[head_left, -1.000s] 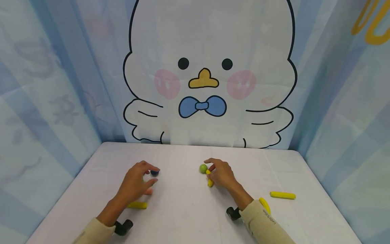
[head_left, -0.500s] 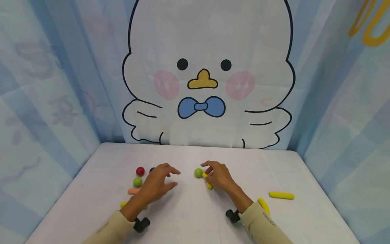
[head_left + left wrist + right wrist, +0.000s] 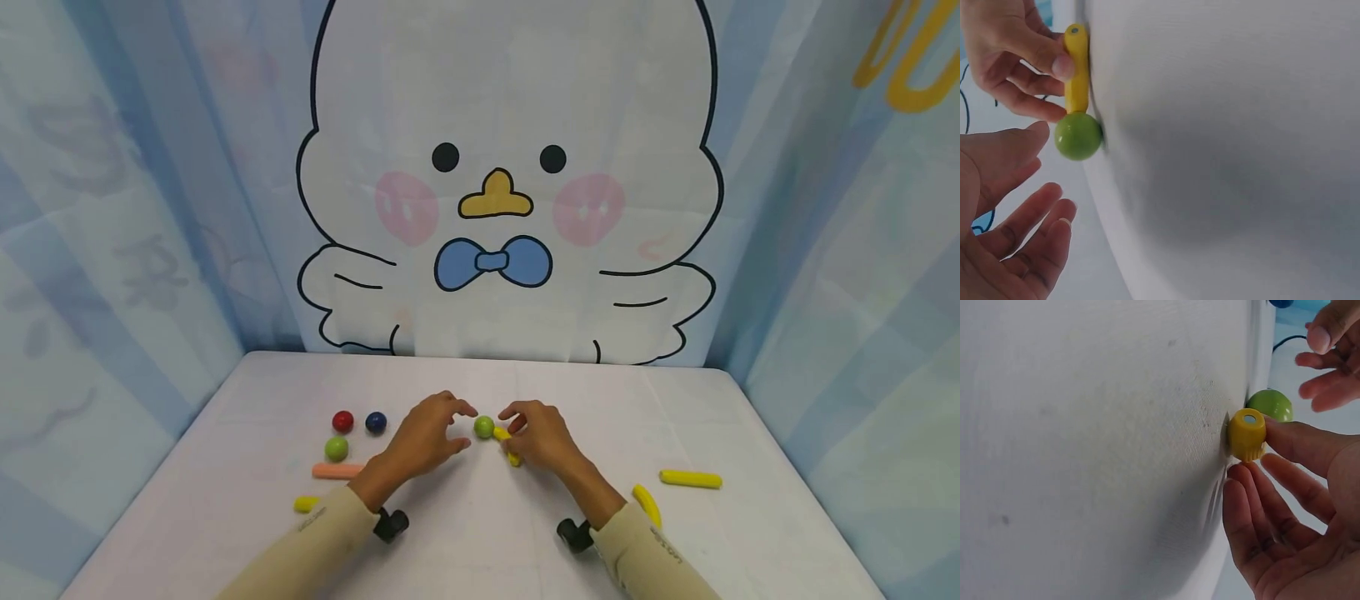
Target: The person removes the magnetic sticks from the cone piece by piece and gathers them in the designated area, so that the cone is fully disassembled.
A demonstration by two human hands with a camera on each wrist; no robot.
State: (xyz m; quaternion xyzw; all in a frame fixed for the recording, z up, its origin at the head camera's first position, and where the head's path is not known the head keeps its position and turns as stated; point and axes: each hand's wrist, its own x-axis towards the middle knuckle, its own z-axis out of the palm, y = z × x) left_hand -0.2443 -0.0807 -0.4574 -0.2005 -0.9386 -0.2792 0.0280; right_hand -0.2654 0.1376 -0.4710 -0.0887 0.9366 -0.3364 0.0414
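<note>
Near the middle of the table, a yellow stick with a small metal dot in its end has its far end against a shiny green ball. My right hand pinches this stick, with the thumb along one side of it and fingers on the other. My left hand reaches in from the left, its fingers spread and slightly bent, holding nothing. Its fingertips stop just short of the green ball, which the left wrist view shows beyond the thumb.
On the left lie a red ball, a dark blue ball, another green ball, an orange stick and a yellow stick. To the right are a curved yellow piece and a straight yellow stick.
My left hand has moved right, from beside the blue ball to the middle green ball, uncovering the things on the left. The pinched stick and its ball have shifted slightly left and nearer.
</note>
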